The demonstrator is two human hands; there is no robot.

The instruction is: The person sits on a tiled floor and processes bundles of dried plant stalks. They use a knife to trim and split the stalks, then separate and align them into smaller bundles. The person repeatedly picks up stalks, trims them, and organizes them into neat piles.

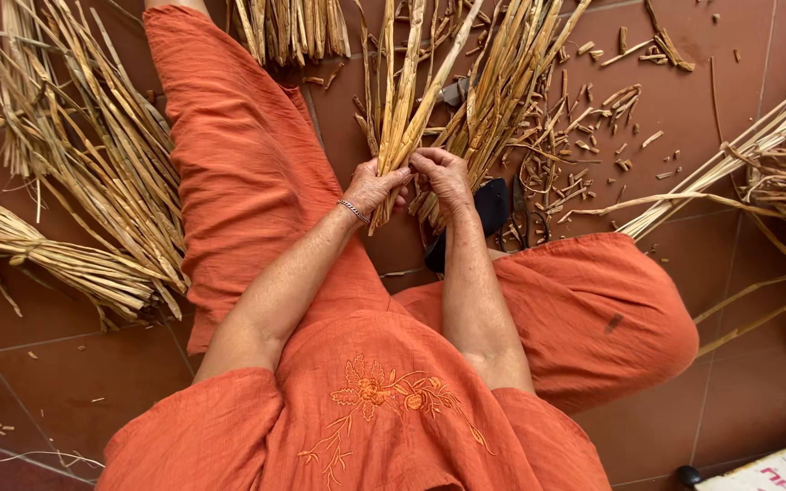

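Note:
A bunch of dried tan reed strips (pixel 408 86) stands up from my hands toward the top of the view. My left hand (pixel 371 186), with a thin bracelet at the wrist, grips the bunch near its lower end. My right hand (pixel 443 173) pinches a strip at the same lower end, right beside the left hand. Both hands are over my lap, between my legs in orange trousers (pixel 229 155). More loose reed strips (pixel 511 73) lie fanned on the floor just behind the right hand.
A big heap of dried reeds (pixel 75 173) lies left on the reddish tiled floor (pixel 65 373). Black scissors (pixel 520 214) and a dark cloth (pixel 488 207) lie right of my right hand among short cut scraps (pixel 593 118). Long stalks (pixel 739 155) stretch at right.

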